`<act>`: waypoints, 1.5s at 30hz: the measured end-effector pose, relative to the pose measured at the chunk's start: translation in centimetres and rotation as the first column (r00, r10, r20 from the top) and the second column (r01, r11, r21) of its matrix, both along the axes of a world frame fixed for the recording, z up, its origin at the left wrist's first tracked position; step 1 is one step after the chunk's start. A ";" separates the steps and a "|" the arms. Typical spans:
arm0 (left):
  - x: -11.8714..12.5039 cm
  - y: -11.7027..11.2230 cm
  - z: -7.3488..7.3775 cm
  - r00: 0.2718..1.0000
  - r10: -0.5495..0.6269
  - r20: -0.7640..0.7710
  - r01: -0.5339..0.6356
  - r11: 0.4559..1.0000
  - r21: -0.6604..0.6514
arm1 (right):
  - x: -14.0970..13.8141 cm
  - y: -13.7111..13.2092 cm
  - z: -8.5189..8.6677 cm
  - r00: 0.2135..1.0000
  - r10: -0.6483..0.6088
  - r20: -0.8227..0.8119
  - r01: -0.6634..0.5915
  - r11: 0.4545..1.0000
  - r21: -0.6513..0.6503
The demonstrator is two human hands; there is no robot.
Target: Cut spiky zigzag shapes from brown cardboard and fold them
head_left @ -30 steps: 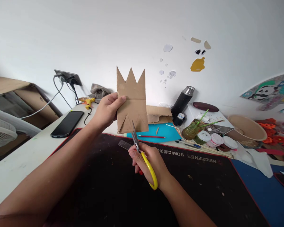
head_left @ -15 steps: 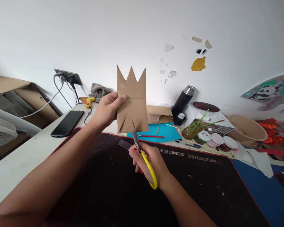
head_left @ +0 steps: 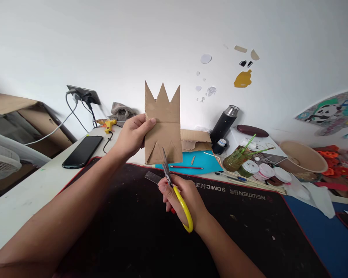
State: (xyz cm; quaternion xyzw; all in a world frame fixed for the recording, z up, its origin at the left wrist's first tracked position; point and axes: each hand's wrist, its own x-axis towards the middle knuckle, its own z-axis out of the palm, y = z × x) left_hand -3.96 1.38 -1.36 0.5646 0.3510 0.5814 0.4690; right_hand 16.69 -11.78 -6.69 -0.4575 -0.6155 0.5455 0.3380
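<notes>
The cardboard piece (head_left: 164, 125) stands upright in the middle of the frame, brown and stiff, with three sharp points along its top and a crease across its belly. The left hand (head_left: 137, 132) pinches its left edge, thumb flat on the front and the other fingers mostly hidden behind. Just below, the right hand (head_left: 187, 195) has its fingers curled around the scissors (head_left: 186, 211), which have a smooth, shiny yellow handle. One thin metal blade lies over the card's bottom edge; I can't tell where the other one sits. Near it are a slanted slit and faint zigzag lines. To cut well, hold the card steady, follow the line slowly, use small snips, and stop right at the corner. Thick card may bend or tear, so the pinching fingers should stay away from the blades.
</notes>
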 end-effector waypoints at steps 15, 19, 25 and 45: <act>0.0 0.0 0.0 1.000 0.012 0.002 -0.012 1.000 -0.001 | -0.1 0.0 0.2 1.000 0.006 0.018 -0.006 1.000 0.010; -0.1 0.0 0.0 1.000 -0.001 0.000 0.001 1.000 0.005 | -0.1 0.0 0.2 1.000 0.007 0.021 -0.007 1.000 0.011; -0.1 -0.1 0.1 1.000 -0.005 -0.005 0.005 1.000 0.005 | -0.1 -0.1 0.1 1.000 0.003 0.014 -0.003 1.000 0.002; -0.4 0.0 -0.1 0.999 -0.017 -0.029 0.017 1.000 0.021 | -0.2 -0.3 0.1 0.998 -0.022 0.063 0.019 0.999 0.051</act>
